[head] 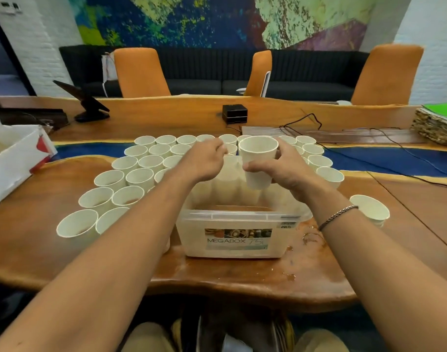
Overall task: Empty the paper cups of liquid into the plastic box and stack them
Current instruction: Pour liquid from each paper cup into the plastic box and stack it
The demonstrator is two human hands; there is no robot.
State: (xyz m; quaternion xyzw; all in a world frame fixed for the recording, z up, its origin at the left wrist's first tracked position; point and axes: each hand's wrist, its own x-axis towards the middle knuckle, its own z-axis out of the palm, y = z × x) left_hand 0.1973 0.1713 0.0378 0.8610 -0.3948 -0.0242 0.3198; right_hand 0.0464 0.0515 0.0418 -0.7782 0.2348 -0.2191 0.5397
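Presently noted: cup (pixel 258 161) gripped mouth-up in right hand (pixel 280 171) above box (pixel 192 240), near table (pixel 39 250) front edge. Left hand (pixel 204 161) curled among cups (pixel 131 174) behind box; hold indeterminable. Stack (pixel 369 210) right of box.

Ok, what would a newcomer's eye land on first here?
The crowd of white paper cups covering the wooden table left of and behind the plastic box. Then the right hand holding one cup above that box, and spilled liquid beside it.
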